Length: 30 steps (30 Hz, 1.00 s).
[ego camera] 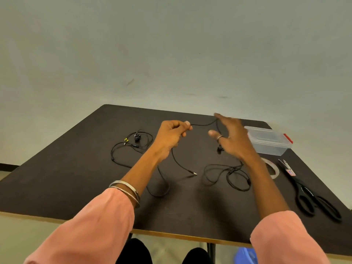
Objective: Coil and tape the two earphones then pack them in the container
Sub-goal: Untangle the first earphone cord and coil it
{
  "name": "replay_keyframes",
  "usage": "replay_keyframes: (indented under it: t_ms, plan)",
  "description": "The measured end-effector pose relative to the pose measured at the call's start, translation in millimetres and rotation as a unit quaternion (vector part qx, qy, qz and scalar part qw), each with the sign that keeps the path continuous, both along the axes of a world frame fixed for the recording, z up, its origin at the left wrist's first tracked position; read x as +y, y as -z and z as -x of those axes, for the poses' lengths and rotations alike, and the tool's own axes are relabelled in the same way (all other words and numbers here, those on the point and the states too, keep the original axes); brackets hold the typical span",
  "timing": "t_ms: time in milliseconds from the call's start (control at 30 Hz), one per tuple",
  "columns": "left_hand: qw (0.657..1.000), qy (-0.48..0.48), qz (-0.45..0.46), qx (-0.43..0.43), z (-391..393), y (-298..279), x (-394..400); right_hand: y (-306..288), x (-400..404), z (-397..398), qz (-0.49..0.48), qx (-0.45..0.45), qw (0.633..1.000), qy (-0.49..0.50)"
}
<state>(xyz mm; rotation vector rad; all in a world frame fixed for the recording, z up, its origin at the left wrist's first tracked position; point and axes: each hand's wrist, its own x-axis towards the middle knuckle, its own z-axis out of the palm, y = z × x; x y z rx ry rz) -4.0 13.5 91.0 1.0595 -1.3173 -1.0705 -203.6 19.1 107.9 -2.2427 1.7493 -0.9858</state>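
Note:
My left hand (172, 135) is raised over the dark table (76, 168) and grips the cable of a black earphone (226, 173). The cable runs from its fingers across to my right hand (231, 139), whose fingers are spread, blurred, with the cable draped over them. The earbuds hang just below that hand. The jack plug end lies on the table near the middle, and loose loops of the same cable lie under my right forearm. A second black earphone (133, 144) with a yellow tag lies loosely looped at the left. A clear plastic container (268, 141) with a red clip stands at the right.
A roll of clear tape (273, 168) lies right of my right forearm. Black scissors (308, 191) lie near the table's right edge. The table's front edge runs just past my sleeves. A blue object shows on the floor below it.

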Motion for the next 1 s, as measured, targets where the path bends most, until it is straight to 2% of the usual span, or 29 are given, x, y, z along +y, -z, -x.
replay_keyframes:
  t_ms: [100,200,233,267,367,433,467,533,600,733,800,1000]
  plan:
    - [1.000,0.004,-0.002,-0.011,11.2,11.1,2.0,13.7,5.4,-18.8,-0.017,-0.067,0.993,-0.096]
    - [1.000,0.002,-0.001,-0.026,14.3,16.7,-2.6,19.2,-0.5,-23.0,-0.007,-0.196,0.974,-0.117]
    - [0.999,-0.005,0.000,-0.033,13.7,17.2,-6.5,19.9,-5.8,-22.5,0.001,-0.209,0.972,-0.103]
    - [0.999,-0.013,0.000,-0.039,12.9,17.1,-9.2,20.3,-9.8,-21.9,0.025,-0.183,0.980,-0.071]
    - [0.999,-0.028,-0.001,-0.046,13.7,21.7,-16.4,26.6,-17.5,-21.1,0.136,0.011,0.990,0.018]
    - [0.999,-0.017,-0.002,-0.039,14.6,25.9,-20.6,30.3,-23.9,-24.1,0.148,0.098,0.984,0.014]
    - [1.000,-0.005,-0.002,-0.031,15.6,29.0,-23.4,33.6,-28.0,-25.2,0.129,0.108,0.986,0.004]
    - [1.000,0.024,-0.006,-0.012,17.6,33.8,-27.5,39.8,-34.2,-25.3,0.082,0.059,0.994,-0.034]
    - [0.999,0.045,-0.020,0.007,16.7,37.4,-29.9,44.3,-39.7,-23.4,0.043,-0.072,0.994,-0.067]
    - [0.994,0.096,-0.051,0.006,7.9,50.7,-35.7,54.8,-53.1,-18.8,-0.029,-0.265,0.964,0.005]
    - [0.989,0.118,-0.083,0.026,4.7,59.6,-37.4,60.6,-56.5,-17.9,-0.045,-0.331,0.942,0.043]
    - [0.958,0.193,-0.168,0.129,-0.4,68.3,-39.2,72.1,-67.0,-12.5,0.003,-0.316,0.937,0.148]
